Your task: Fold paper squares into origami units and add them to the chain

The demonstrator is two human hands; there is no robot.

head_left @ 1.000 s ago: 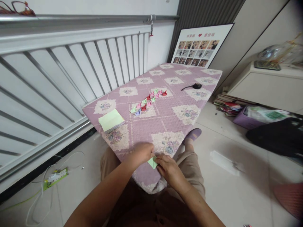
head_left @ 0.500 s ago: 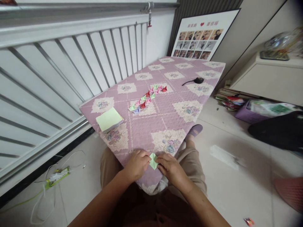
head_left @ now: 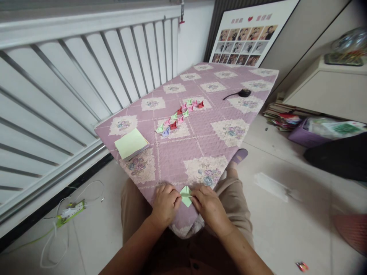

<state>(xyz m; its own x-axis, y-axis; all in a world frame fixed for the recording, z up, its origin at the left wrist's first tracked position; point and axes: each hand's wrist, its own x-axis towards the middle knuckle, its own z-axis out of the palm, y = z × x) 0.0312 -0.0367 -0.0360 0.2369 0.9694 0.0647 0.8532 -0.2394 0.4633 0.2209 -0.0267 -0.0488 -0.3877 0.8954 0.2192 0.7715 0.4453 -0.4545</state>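
Observation:
A small light-green folded paper lies at the near corner of the table, creased into a diamond with a flap across its middle. My left hand pinches its left corner between thumb and forefinger. On the other side, my right hand is closed on the right corner. Farther up the cloth sit several small folded paper pieces in green, pink, red and blue, set in two slanting rows. To the left is a stack of paper sheets, pale green on top.
A flowered pink tablecloth covers the table. Near its far right edge lies a black spoon-like object. A white radiator runs along the left, with a power strip on the floor below. A photo board leans behind.
The paper's surface looks different: a flap now crosses its middle where a vertical crease showed before. Both hands stay at its side corners. The view has shifted slightly.

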